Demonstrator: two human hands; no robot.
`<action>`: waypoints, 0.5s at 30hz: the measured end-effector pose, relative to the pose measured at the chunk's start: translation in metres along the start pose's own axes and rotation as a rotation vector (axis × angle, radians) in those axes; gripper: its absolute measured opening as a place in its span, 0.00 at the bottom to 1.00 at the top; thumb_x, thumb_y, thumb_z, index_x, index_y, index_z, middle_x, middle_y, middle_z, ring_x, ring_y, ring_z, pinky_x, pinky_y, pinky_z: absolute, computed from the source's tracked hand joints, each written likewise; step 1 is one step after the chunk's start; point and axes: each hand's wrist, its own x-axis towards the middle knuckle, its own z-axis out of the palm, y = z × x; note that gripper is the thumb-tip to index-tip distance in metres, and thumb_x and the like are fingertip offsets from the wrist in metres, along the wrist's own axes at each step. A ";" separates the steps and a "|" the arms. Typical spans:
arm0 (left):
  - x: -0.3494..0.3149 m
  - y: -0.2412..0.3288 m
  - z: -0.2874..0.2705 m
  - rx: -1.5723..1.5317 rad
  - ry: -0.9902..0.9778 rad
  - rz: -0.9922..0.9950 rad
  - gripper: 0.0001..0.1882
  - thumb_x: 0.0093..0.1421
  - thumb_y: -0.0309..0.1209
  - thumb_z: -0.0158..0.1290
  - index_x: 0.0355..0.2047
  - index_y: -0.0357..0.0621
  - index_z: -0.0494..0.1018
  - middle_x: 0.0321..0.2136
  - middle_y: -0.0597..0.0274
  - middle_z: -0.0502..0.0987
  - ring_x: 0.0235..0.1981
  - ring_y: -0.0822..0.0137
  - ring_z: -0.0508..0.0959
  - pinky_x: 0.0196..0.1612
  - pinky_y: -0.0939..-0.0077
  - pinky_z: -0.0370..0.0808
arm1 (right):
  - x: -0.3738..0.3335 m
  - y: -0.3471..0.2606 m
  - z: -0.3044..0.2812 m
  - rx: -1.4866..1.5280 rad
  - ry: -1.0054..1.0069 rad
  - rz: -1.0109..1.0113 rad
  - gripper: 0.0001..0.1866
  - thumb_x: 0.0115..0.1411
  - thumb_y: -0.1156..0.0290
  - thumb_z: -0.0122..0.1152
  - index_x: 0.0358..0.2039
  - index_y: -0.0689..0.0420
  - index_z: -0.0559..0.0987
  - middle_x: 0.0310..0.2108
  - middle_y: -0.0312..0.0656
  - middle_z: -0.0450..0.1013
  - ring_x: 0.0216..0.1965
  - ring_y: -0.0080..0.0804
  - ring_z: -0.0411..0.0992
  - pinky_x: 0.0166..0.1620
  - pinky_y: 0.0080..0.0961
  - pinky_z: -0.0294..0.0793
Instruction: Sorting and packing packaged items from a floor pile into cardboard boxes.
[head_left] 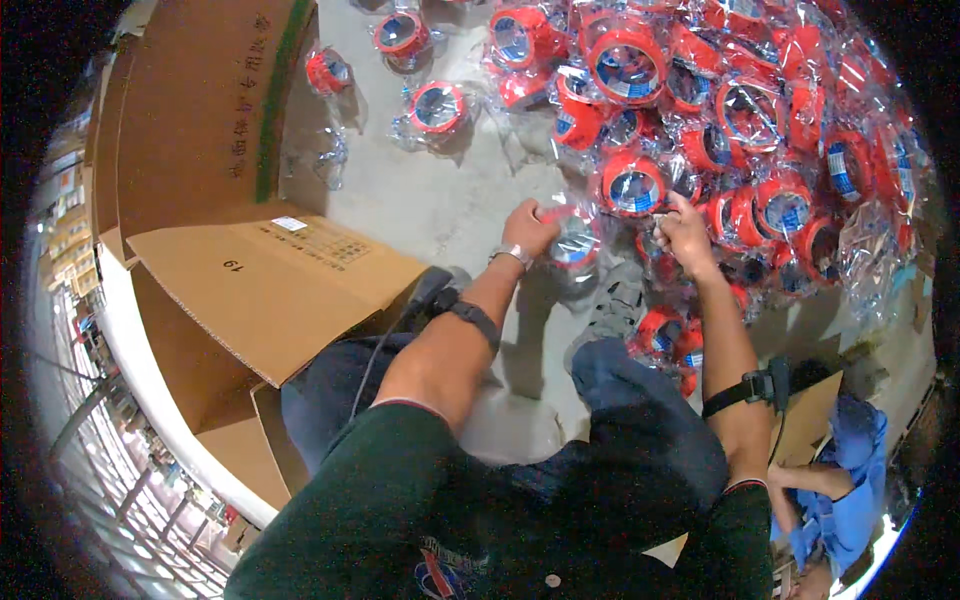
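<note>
My left hand (530,228) is closed on a red roll of tape (592,250) in clear plastic wrap, held over the floor just left of the pile. Part of that roll looks blurred. My right hand (684,234) has its fingers curled in at the edge of another wrapped tape roll (608,186), pinching at its wrap. Some of its fingertips are hidden against the plastic. Beyond and to the right lies a big heap of similar wrapped red tape rolls (752,112) with blue-and-white inner labels.
An open cardboard box (270,280) stands at my left, one flap folded outward. Several loose wrapped rolls (438,106) lie on the grey floor (400,180) between box and heap. My shoe (612,305) is beside the heap. A person in blue (850,490) is at lower right.
</note>
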 end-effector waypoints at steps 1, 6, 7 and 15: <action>0.005 -0.005 -0.013 -0.340 -0.079 -0.188 0.13 0.42 0.33 0.58 0.28 0.40 0.72 0.23 0.60 0.74 0.24 0.65 0.74 0.27 0.72 0.71 | 0.001 -0.008 0.006 0.046 -0.024 0.026 0.34 0.55 0.76 0.51 0.61 0.63 0.53 0.22 0.36 0.70 0.19 0.20 0.66 0.21 0.18 0.65; 0.025 0.071 -0.014 -0.433 -0.203 0.026 0.21 0.45 0.33 0.54 0.40 0.35 0.71 0.29 0.55 0.77 0.27 0.63 0.78 0.30 0.71 0.75 | 0.005 -0.011 0.004 -0.034 -0.115 0.040 0.29 0.55 0.77 0.52 0.58 0.64 0.60 0.20 0.36 0.70 0.18 0.19 0.66 0.21 0.19 0.65; 0.035 0.071 0.002 -0.415 -0.122 0.019 0.22 0.45 0.34 0.54 0.40 0.35 0.70 0.31 0.50 0.77 0.30 0.56 0.78 0.34 0.66 0.74 | 0.009 -0.012 0.012 -0.072 -0.145 0.058 0.22 0.54 0.79 0.50 0.51 0.63 0.66 0.19 0.35 0.70 0.18 0.19 0.66 0.22 0.19 0.66; 0.021 0.126 -0.025 -0.291 -0.034 0.415 0.30 0.44 0.33 0.53 0.50 0.38 0.62 0.46 0.44 0.71 0.47 0.54 0.73 0.49 0.66 0.69 | -0.038 -0.034 0.022 -0.243 -0.132 -0.032 0.10 0.50 0.78 0.51 0.34 0.64 0.74 0.26 0.38 0.73 0.25 0.25 0.71 0.29 0.24 0.71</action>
